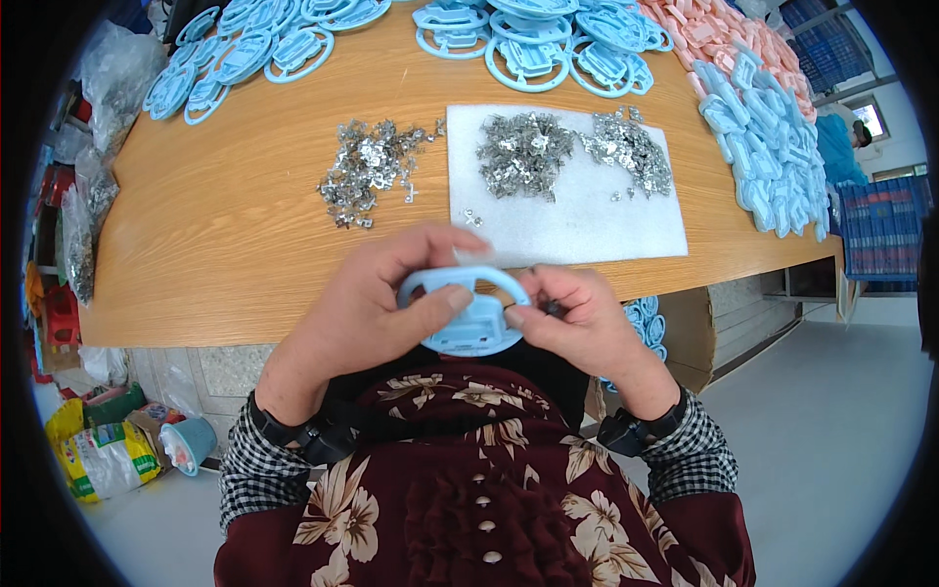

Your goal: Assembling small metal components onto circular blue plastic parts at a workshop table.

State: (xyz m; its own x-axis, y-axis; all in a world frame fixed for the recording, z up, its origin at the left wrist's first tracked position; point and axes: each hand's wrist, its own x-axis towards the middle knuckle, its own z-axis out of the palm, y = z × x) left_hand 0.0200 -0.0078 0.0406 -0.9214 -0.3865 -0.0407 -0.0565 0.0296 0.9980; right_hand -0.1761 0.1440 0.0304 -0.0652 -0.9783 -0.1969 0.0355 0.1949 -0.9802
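Note:
A light blue plastic toy steering wheel (474, 328) is held up in front of me, just past the table's near edge. My left hand (386, 293) grips it from the left, thumb across its front and the other fingers behind, slightly blurred. At the wheel's right rim, the thumb and forefinger of my right hand (577, 313) are pinched together. Something small and dark shows among the curled right fingers, too hidden to name. Beyond my hands, small shiny metal pieces (526, 155) lie heaped on a white foam sheet (577, 240).
Another metal heap (367, 166) lies on the wooden table (215, 235), left of the foam. Blue wheels (533, 64) are piled along the far side. Blue handle-shaped parts (768, 147) and pink parts (699, 34) cover the right end. A carton (685, 338) stands below the table.

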